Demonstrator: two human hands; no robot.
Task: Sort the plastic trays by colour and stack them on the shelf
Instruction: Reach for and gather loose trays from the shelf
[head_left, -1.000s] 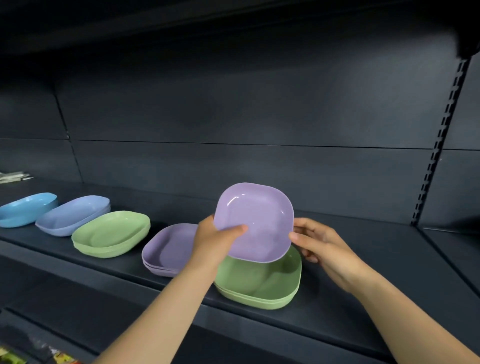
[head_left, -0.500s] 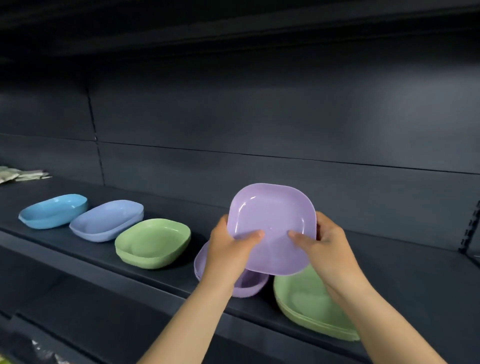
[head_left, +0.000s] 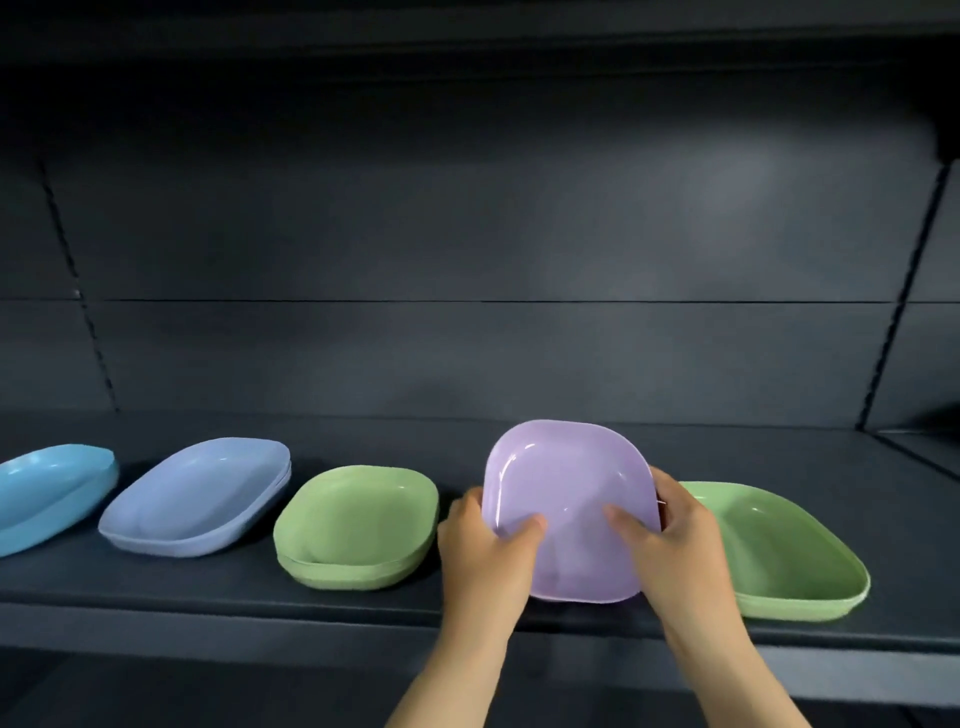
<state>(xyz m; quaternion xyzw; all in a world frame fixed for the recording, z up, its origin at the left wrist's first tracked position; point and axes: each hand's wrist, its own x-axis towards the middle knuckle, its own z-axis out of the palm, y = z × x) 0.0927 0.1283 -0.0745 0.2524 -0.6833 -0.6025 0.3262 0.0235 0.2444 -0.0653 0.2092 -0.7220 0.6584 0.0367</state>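
Observation:
A lilac tray (head_left: 566, 499) is tilted toward me, low over the dark shelf (head_left: 208, 587). My left hand (head_left: 480, 551) grips its left edge with the thumb inside the bowl. My right hand (head_left: 670, 540) grips the right edge the same way. The lilac stack that stood under it is hidden behind the tray and my hands. To the right lies a green stack (head_left: 779, 556). On the left stand another green stack (head_left: 358, 525), a periwinkle stack (head_left: 202, 499) and a light blue stack (head_left: 47, 493).
The shelf's back panel (head_left: 467, 234) is dark and bare, with slotted uprights (head_left: 904, 291) at the sides. Another shelf edge (head_left: 311, 670) runs below the front lip. Bare shelf surface lies behind the trays and at the far right.
Both hands have carried the lilac tray left off the right green stack and lowered it over the lilac stack's place. My right hand now holds the rim. The view has panned left.

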